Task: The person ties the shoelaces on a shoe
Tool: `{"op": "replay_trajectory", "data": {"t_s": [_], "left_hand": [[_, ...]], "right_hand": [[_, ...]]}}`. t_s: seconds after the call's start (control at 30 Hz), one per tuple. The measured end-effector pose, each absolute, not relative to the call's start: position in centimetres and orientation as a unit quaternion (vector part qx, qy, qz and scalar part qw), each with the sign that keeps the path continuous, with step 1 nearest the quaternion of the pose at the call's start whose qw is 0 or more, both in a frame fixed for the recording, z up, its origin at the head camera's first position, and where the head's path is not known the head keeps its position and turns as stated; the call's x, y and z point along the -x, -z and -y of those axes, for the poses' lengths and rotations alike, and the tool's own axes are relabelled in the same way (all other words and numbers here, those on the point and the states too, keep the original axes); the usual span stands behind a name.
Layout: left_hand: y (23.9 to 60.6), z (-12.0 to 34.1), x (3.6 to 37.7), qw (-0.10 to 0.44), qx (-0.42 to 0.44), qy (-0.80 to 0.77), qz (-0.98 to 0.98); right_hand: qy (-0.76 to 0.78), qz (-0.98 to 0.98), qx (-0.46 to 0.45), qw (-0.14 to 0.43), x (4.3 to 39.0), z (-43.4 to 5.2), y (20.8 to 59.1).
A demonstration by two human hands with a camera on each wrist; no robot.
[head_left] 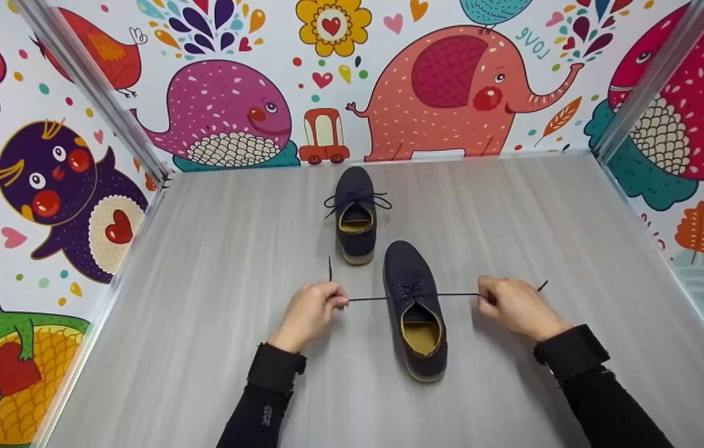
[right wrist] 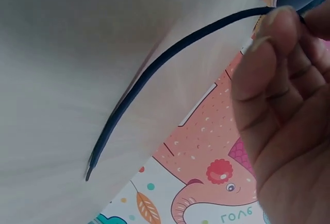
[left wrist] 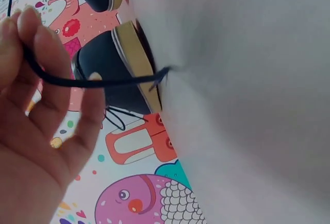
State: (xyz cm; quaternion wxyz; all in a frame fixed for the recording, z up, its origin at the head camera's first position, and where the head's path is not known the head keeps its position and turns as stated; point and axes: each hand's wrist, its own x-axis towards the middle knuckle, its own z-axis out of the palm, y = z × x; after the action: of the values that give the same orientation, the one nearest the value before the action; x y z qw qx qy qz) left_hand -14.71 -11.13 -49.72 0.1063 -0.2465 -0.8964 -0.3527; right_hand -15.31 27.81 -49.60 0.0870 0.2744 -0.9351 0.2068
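A dark navy shoe (head_left: 415, 309) with a yellow lining lies on the grey table, toe pointing away from me. Its lace is pulled out taut to both sides. My left hand (head_left: 311, 311) pinches the left lace end (head_left: 377, 298), whose tip sticks up past my fingers. My right hand (head_left: 514, 305) pinches the right lace end (head_left: 451, 294), and its tip pokes out to the right. In the left wrist view the lace (left wrist: 103, 82) runs across my curled fingers (left wrist: 46, 54) to the shoe (left wrist: 111, 64). The right wrist view shows the lace tail (right wrist: 154, 74) hanging from my fingers (right wrist: 273, 44).
A second navy shoe (head_left: 356, 214) with its lace tied in a bow stands farther back, near the rear wall. Cartoon-animal walls close the table (head_left: 203, 298) on the left, back and right, with metal posts in the corners.
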Motion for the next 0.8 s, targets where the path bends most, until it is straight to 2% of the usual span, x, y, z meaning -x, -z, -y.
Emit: {"op": "replay_trajectory", "data": {"t_s": [0.13,0.23,0.57,0.67,0.8], "left_hand": [[50.1,10.2,14.7,0.156,0.222,0.340,0.900],[50.3,9.3,14.4,0.157,0.206,0.342,0.903],[50.4,7.3,11.7,0.080,0.147,0.428,0.888],[50.4,6.8,11.2,0.032,0.160,0.461,0.872],[50.7,6.1,11.6,-0.042,0.125,0.529,0.838]], "right_hand": [[-0.216,0.938,-0.255,0.088,15.1,-27.3,49.6],[-0.224,0.939,-0.248,0.079,14.8,-27.0,49.6],[-0.240,0.935,-0.244,0.087,13.7,-26.5,49.8],[-0.243,0.936,-0.239,0.084,13.4,-26.4,49.9],[-0.245,0.939,-0.232,0.075,13.1,-26.2,49.9]]}}
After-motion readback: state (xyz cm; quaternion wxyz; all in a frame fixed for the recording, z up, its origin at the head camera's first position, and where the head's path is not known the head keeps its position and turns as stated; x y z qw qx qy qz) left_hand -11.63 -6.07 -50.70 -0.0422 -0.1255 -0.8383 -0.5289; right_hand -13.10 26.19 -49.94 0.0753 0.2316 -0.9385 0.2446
